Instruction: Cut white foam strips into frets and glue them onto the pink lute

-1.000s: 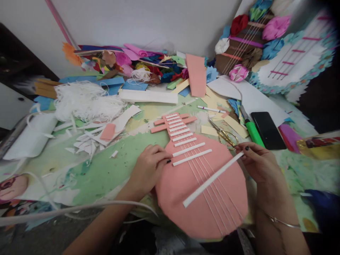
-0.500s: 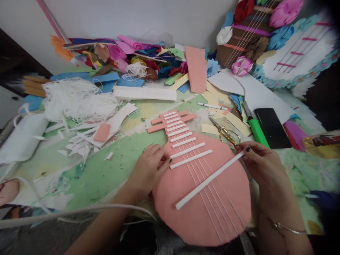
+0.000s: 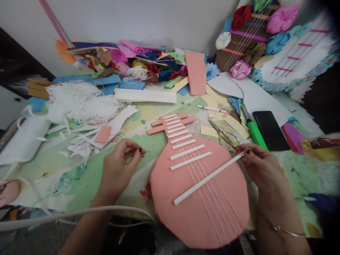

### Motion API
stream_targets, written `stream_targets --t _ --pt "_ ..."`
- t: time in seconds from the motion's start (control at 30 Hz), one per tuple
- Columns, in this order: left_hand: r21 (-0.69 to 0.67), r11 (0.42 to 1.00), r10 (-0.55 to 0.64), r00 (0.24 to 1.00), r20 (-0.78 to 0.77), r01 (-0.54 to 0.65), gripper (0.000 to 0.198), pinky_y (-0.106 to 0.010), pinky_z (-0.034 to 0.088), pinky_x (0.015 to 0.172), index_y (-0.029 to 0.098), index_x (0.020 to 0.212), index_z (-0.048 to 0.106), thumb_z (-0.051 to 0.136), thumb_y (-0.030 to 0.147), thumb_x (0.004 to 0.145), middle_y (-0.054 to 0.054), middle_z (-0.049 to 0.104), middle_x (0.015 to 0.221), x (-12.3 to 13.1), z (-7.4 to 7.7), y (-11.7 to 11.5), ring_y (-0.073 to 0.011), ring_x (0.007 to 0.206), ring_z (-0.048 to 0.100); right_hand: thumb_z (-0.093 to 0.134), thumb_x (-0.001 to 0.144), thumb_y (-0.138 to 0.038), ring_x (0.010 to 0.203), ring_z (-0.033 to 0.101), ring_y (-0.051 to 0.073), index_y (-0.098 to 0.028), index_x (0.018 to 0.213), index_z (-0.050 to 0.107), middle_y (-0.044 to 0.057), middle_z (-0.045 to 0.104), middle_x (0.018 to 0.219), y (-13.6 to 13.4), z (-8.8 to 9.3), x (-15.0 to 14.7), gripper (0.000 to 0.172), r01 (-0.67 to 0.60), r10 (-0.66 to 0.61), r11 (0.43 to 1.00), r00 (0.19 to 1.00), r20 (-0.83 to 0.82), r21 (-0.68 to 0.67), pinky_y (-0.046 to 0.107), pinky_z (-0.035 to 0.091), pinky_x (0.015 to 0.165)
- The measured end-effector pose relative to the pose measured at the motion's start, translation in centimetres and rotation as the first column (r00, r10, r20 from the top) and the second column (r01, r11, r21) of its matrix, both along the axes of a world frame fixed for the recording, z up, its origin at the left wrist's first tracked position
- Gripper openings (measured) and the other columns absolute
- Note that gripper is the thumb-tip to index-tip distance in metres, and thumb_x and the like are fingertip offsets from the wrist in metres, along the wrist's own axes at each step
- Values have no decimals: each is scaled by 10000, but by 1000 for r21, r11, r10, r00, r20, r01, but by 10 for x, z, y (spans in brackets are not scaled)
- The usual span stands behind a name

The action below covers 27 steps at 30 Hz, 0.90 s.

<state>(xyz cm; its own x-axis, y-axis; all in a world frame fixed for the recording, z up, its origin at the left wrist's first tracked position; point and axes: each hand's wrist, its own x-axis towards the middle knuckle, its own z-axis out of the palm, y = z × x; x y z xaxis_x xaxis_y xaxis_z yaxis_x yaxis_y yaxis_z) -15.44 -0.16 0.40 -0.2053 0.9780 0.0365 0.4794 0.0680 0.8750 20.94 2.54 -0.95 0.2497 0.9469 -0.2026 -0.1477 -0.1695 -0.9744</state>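
A pink paper-covered lute-shaped craft lies at the front of the table, with thin white strings running down it and several short white bars across its neck and upper body. My right hand, at the craft's right edge, pinches one end of a long white paper stick, which slants down to the left across the strings. To the left of the craft and apart from it is my left hand. Its fingers are curled, with thumb and forefinger close together; whether anything tiny is between them is hidden.
Gold-handled scissors, a green cutter and a black phone lie beyond my right hand. White string, paper scraps and a glue-gun-like white tool with a cable are leftward. Decorated instruments stand behind.
My left hand has come off the craft's left edge and moved left over the table. The right hand still holds the white paper stick in nearly the same place.
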Motion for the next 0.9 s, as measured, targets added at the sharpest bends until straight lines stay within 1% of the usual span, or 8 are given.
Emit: stream_targets --t 0.13,0.3,0.37,0.43,0.5,0.57,0.7,0.9 --pt "-154 988 -1 996 89 15 258 -298 540 616 187 935 548 599 366 756 -29 685 746 0 2 -3 -180 675 669 808 526 -212 697 638 128 -234 801 700 2 679 744 0 0 1 296 -15 16 1000 999 -37 18 196 521 569" --pt "-264 939 -154 955 254 221 322 -332 553 569 184 1044 463 499 419 826 -96 669 945 13 -6 -12 -195 691 673 770 593 -180 738 645 126 -226 855 699 6 684 765 1 -3 0 276 -1 6 998 997 -71 62 192 531 609" --pt "-141 953 -237 951 198 267 385 -371 556 660 196 1087 431 562 413 798 -136 600 1135 20 -10 -18 -227 860 659 755 620 -174 735 642 110 -214 843 699 4 684 748 0 -4 0 233 37 -31 996 997 -75 87 175 527 623" --pt "66 956 -285 959 3 284 440 -446 505 835 200 1103 466 645 385 746 -153 491 1288 27 -11 -25 -283 1116 540 747 630 -156 730 636 98 -208 832 698 1 684 743 0 -5 0 214 70 -62 992 995 -81 104 167 524 645" --pt "246 910 -286 935 -211 334 389 -503 412 943 208 1064 544 686 329 722 -131 481 1296 33 -8 -30 -302 1206 437 746 624 -143 737 632 97 -202 828 699 2 683 749 0 -4 -1 218 83 -72 989 993 -95 119 171 523 666" --pt "339 849 -302 899 -319 405 286 -493 399 936 212 990 605 695 272 725 -100 580 1147 39 -5 -32 -274 1113 485 749 604 -134 746 631 104 -196 816 700 4 679 747 0 -3 -2 226 80 -66 988 992 -111 130 181 522 677" --pt "424 769 -377 876 -301 478 156 -392 460 806 197 880 651 685 160 732 -39 662 824 45 -4 -31 -193 852 552 737 592 -110 727 623 103 -204 804 703 2 676 753 -1 -1 -4 234 103 -88 986 989 -116 133 195 517 655" --pt "466 729 -418 865 -277 502 136 -357 473 736 190 819 669 648 79 743 -28 668 743 51 -12 -30 -178 802 549 726 619 -113 743 619 100 -199 820 697 6 676 766 -1 -1 -5 221 112 -97 985 988 -119 130 199 504 670"
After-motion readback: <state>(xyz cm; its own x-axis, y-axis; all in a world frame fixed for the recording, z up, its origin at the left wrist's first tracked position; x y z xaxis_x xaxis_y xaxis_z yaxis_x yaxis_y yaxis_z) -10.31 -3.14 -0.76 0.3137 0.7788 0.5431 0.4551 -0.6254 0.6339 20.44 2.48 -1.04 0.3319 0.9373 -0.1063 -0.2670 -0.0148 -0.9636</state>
